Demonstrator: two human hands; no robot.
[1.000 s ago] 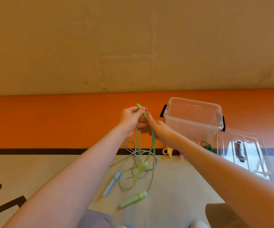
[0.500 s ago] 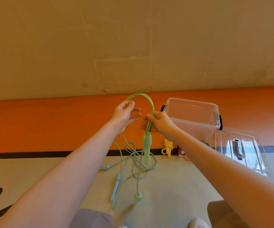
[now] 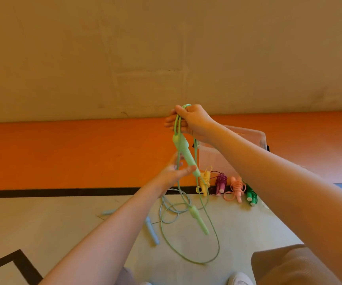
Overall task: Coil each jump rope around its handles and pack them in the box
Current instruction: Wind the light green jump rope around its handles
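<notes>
My right hand (image 3: 194, 123) is raised and grips the doubled cord of a light green jump rope (image 3: 213, 239). One green handle (image 3: 183, 153) hangs from that grip. My left hand (image 3: 171, 175) is below it, thumb and fingers touching the handle's lower part. The second green handle (image 3: 199, 220) dangles lower, and the cord loops down to the floor. The clear plastic box (image 3: 254, 138) stands behind my right forearm, largely hidden by it.
Coiled ropes lie in a row on the floor by the box: yellow (image 3: 204, 182), purple (image 3: 220, 183), pink (image 3: 237, 189) and dark green (image 3: 250, 195). A pale blue rope (image 3: 151, 230) lies loose under the green one. An orange band and beige wall stand behind.
My right hand has risen with the cord, lifting both green handles off the floor. My left hand dropped from the cord's top to the upper handle. The view shifted, showing the coiled ropes.
</notes>
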